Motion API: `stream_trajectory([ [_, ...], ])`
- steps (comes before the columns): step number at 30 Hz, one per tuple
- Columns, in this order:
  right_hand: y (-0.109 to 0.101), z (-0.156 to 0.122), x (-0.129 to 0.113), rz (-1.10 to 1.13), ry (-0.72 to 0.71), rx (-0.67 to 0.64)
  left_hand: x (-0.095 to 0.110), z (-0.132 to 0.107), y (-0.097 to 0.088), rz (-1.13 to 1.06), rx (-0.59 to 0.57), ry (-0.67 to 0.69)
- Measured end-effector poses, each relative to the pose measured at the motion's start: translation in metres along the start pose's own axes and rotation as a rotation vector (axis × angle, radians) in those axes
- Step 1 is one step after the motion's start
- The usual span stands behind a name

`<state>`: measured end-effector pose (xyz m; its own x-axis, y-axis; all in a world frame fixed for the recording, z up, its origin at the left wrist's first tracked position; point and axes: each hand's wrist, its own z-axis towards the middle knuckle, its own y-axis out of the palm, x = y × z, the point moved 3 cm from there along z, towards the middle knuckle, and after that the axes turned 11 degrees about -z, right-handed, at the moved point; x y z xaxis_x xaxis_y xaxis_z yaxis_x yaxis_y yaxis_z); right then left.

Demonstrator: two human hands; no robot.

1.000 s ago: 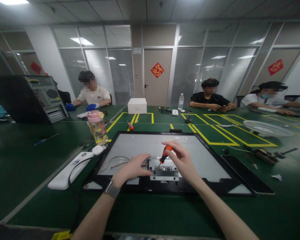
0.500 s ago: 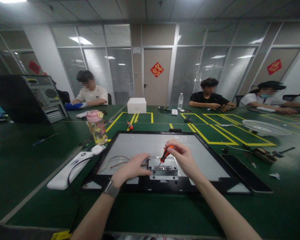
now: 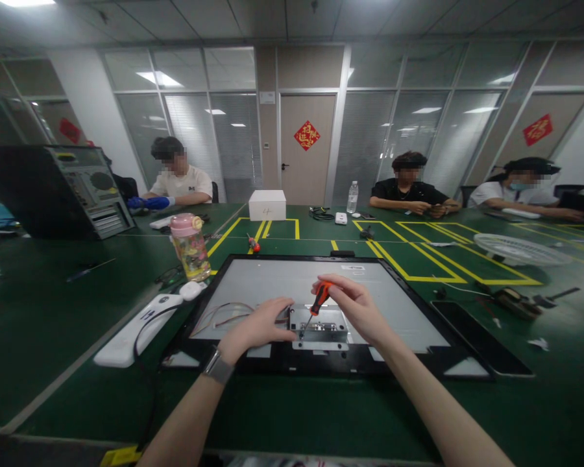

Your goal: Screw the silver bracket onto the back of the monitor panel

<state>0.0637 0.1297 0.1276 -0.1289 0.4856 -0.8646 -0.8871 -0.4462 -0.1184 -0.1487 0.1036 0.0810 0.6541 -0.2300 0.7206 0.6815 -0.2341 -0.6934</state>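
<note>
My right hand (image 3: 353, 301) is closed around the handle of an orange-and-black screwdriver (image 3: 320, 298). The screwdriver leans, its tip down at the lower left part of a small silver metal bracket (image 3: 324, 336). That bracket lies on the pale back of a flat screen panel (image 3: 399, 318) with a black frame. At the bracket's left edge rests my left hand (image 3: 257, 327), thumb and fingers spread apart. Thin wires (image 3: 224, 314) run across the panel left of the bracket, partly behind my left hand.
A white power bank-like case (image 3: 136, 331) with a black cable and a pink-lidded bottle (image 3: 191, 250) stand left of the panel. A black phone-like slab (image 3: 481, 337) lies right. Beyond are a white box (image 3: 267, 205), a computer case (image 3: 53, 188) and several seated people.
My right hand and the screwdriver handle have shifted slightly left, and the screwdriver stands a little steeper. My left hand stays at the bracket.
</note>
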Motion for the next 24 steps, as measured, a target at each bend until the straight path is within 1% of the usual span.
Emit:
stream_trajectory([
  [4,0.0,-0.001,0.002,-0.039,-0.001,0.024,-0.001,-0.001,0.0,-0.008,0.003,-0.013],
  [8,-0.002,0.0,0.003,-0.047,-0.031,0.079,-0.001,-0.001,0.0,-0.002,-0.002,-0.02],
  [12,-0.003,0.001,0.002,-0.062,-0.036,0.093,0.0,-0.001,0.0,-0.003,-0.011,-0.021],
  [16,-0.001,0.0,-0.001,-0.147,-0.07,0.145,0.001,-0.002,-0.001,-0.004,-0.004,-0.026],
  [18,0.0,-0.002,-0.004,-0.231,-0.113,0.199,0.001,-0.002,0.0,-0.005,-0.005,-0.034],
  [21,0.0,-0.005,-0.012,-0.378,-0.224,0.278,0.001,-0.002,0.0,-0.004,-0.006,-0.034],
  [22,0.001,-0.005,-0.013,-0.411,-0.25,0.275,0.001,-0.002,-0.001,-0.004,-0.003,-0.033],
  [24,0.002,-0.006,-0.014,-0.411,-0.256,0.213,0.0,-0.002,-0.001,-0.004,0.002,-0.032],
])
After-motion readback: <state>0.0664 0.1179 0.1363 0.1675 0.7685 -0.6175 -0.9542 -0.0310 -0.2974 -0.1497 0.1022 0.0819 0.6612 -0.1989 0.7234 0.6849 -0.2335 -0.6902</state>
